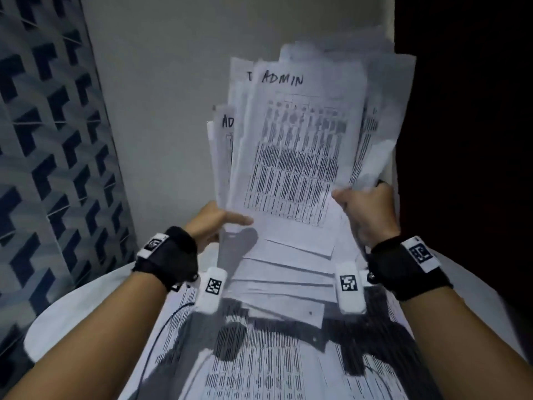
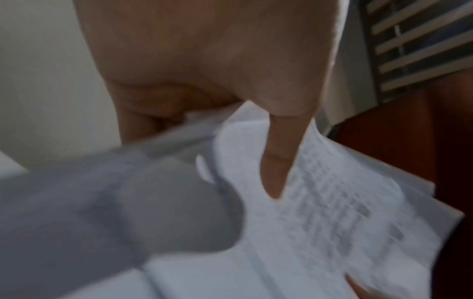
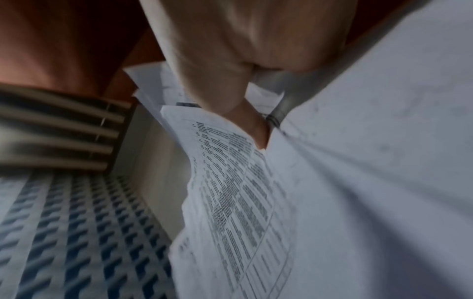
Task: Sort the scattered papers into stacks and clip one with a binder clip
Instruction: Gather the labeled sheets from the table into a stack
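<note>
I hold a loose, fanned bundle of printed papers (image 1: 294, 145) up in front of me with both hands. The front sheet carries a table and the handwritten word ADMIN. My left hand (image 1: 215, 223) grips the bundle's lower left corner, thumb on the front sheet, fingers behind. My right hand (image 1: 366, 209) grips the lower right edge, fingers curled round several sheets. In the left wrist view the thumb (image 2: 276, 161) lies on the papers (image 2: 332, 222). In the right wrist view the thumb (image 3: 253, 125) presses the papers (image 3: 238, 202). No binder clip is in view.
More printed sheets (image 1: 274, 356) lie spread on the white round table (image 1: 72, 313) below my forearms. A thin black cable (image 1: 161, 327) runs across them. A wall with a blue-grey geometric pattern (image 1: 43, 154) stands at left, a plain white wall (image 1: 173, 82) behind, darkness at right.
</note>
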The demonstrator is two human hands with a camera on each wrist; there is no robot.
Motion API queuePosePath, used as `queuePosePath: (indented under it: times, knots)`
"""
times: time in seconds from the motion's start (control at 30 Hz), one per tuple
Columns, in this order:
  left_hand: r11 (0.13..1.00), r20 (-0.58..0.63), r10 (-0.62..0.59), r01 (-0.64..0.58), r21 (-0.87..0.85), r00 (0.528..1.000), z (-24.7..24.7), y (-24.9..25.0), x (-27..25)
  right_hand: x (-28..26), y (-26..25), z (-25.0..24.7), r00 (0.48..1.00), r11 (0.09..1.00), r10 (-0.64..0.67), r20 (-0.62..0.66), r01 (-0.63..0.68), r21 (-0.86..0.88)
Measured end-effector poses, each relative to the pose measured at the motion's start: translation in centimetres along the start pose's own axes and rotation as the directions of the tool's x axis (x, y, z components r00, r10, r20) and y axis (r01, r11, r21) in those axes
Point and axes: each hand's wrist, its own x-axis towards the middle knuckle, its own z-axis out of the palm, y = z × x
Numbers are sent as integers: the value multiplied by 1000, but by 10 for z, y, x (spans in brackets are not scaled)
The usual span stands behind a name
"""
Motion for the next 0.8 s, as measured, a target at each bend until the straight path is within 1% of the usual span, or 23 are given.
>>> queuePosePath:
  times: [0.07,0.1,0.13,0.2,0.23,0.3,0.33,0.37,0.4,0.47,0.5,0.53,0.57,0.6,0.63,0.67,0.7,0.73,0.77,0.8]
  knots:
    - [991,104,-131,130,21,986,-16,-15,-1,7,-6,-8,994,993,110,17,-111,46]
    - [986,160,-167,164,30,973,-21,-22,0,10,-8,-12,990,988,137,33,-139,71]
    - [984,203,-177,173,37,963,-24,-29,0,12,-8,-15,988,985,149,51,-152,84]
    - [994,253,-109,105,31,961,-23,-29,-6,14,-5,-19,988,985,141,65,-146,92]
    - [996,243,-84,80,28,966,-22,-28,-7,12,-5,-18,989,986,134,70,-140,87]
    - [994,189,-35,14,109,981,-16,-21,-9,8,-2,-17,992,992,104,65,-108,61]
    - [986,155,-12,-13,163,988,-14,-17,-9,4,-2,-15,996,996,75,51,-77,39]
    - [984,133,1,-25,175,991,-12,-15,-7,-1,-2,-13,999,999,34,36,-34,14]
    - [989,108,7,-23,146,994,-11,-13,-5,-5,-1,-11,1000,1000,-11,11,11,-4]
    - [1000,70,25,-25,-4,997,-6,-7,-2,-7,5,-7,993,994,-96,-67,92,-62]
    - [996,39,51,-48,-69,998,-1,-4,-1,-9,7,-5,985,986,-140,-104,129,-101]
    - [991,-17,77,-79,-107,997,3,-2,1,-11,10,-3,972,976,-191,-135,174,-132]
    - [986,-92,116,-126,-110,989,9,0,3,-13,13,-1,957,959,-250,-146,224,-172]
    - [980,-176,164,-181,-82,971,14,-1,5,-18,15,1,938,934,-316,-142,282,-218]
    - [973,-249,213,-229,-39,945,19,-3,7,-24,17,3,918,904,-379,-122,338,-262]
    - [963,-304,261,-271,9,916,25,-4,7,-30,17,4,905,884,-413,-100,373,-282]
    - [953,-337,299,-298,56,893,30,-7,7,-36,16,5,896,873,-438,-69,405,-270]
    - [946,-353,322,-309,95,879,34,-10,6,-39,18,6,891,871,-450,-56,424,-249]
    - [947,-355,322,-306,101,878,36,-14,5,-40,21,7,894,875,-444,-56,420,-240]
    - [952,-354,304,-294,84,885,37,-19,5,-39,23,9,910,889,-410,-64,383,-252]
